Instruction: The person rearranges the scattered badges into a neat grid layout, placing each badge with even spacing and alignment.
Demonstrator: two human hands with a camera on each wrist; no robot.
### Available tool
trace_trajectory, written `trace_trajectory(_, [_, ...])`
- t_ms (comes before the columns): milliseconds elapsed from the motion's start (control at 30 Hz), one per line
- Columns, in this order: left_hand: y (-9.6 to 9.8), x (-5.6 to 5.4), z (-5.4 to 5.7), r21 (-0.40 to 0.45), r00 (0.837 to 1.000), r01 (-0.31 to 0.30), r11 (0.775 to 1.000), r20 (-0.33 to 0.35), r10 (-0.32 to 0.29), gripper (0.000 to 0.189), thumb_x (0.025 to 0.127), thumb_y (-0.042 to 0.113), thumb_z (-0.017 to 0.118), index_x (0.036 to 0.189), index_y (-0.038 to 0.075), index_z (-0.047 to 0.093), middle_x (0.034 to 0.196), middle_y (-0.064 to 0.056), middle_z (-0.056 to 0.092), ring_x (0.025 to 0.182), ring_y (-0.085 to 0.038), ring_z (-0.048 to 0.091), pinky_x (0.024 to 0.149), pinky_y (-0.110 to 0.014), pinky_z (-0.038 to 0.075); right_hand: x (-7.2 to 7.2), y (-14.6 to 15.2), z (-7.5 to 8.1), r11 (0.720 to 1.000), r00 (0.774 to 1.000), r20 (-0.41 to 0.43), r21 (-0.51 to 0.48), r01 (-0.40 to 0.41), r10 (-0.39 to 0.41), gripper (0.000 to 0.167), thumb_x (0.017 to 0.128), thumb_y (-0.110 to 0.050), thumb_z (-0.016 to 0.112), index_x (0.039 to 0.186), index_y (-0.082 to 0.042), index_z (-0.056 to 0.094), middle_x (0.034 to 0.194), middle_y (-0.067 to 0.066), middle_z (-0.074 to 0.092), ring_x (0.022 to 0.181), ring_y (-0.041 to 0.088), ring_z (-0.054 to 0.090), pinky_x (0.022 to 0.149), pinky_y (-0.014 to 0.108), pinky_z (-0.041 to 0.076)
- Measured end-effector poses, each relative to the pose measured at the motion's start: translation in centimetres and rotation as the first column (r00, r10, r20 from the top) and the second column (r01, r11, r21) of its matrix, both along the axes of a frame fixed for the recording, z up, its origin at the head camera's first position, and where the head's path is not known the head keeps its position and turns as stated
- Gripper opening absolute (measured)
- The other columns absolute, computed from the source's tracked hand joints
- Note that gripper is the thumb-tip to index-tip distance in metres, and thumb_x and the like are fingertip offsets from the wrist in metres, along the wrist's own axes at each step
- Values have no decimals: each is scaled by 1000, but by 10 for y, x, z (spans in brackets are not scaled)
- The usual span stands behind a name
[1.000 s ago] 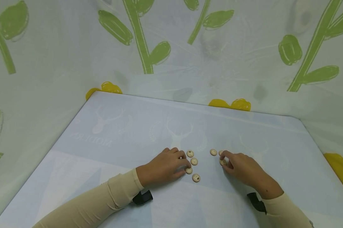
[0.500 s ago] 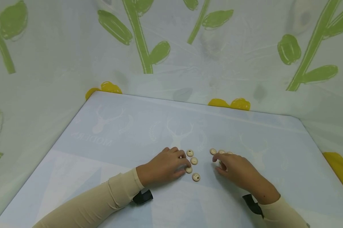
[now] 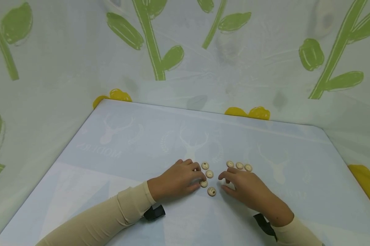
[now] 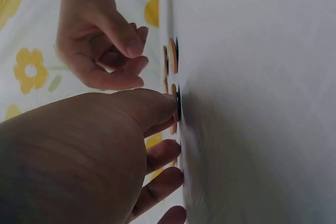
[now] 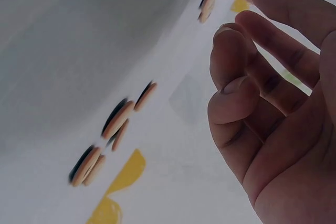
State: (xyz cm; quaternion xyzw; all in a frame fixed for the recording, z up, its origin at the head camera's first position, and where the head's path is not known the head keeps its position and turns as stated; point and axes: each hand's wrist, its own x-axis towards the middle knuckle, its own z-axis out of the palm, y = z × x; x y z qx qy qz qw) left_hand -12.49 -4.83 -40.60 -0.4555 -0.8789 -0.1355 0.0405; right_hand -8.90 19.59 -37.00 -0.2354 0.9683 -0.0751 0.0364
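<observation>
Several round wooden buttons lie on the pale cloth-covered table. In the head view my left hand (image 3: 178, 178) pinches one wooden button (image 3: 204, 183) at its edge between thumb and index finger. Two buttons sit just beyond it, the far one (image 3: 205, 165) with a dark print, and a printed button (image 3: 211, 191) lies nearer me. My right hand (image 3: 249, 188) hovers to the right of this group, fingers loosely bent and holding nothing. Past its knuckles a row of three buttons (image 3: 239, 165) shows. In the left wrist view the left thumb presses against the button (image 4: 175, 103).
The table (image 3: 141, 136) has faint deer prints and stands against a white curtain (image 3: 80, 51) with green leaves and yellow flowers. A dark wrist strap (image 3: 154, 212) shows under the left sleeve, another (image 3: 264, 224) under the right.
My right hand has let go of a button and moved left and nearer me, uncovering the row of three. My left hand stays in place on its button.
</observation>
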Motion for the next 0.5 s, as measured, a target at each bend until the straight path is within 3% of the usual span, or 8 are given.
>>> trace_trajectory(300, [1, 0, -1, 1, 1000, -2, 1000, 4, 2, 19, 95, 32, 67, 113, 30, 72, 113, 6, 67, 104, -13, 60, 86, -34, 49, 1, -12, -1, 996, 997, 3, -50, -79, 79, 25, 82, -19, 81, 106, -21, 73, 90, -10, 65, 71, 2, 59, 59, 18, 46])
trace_trajectory(500, [1, 0, 0, -2, 1000, -2, 1000, 3, 2, 20, 96, 34, 66, 114, 29, 72, 113, 7, 67, 105, -13, 60, 86, -34, 49, 3, -18, -5, 988, 993, 10, -94, -120, 122, 21, 85, -25, 80, 105, -21, 75, 96, -9, 68, 72, 2, 62, 60, 19, 48])
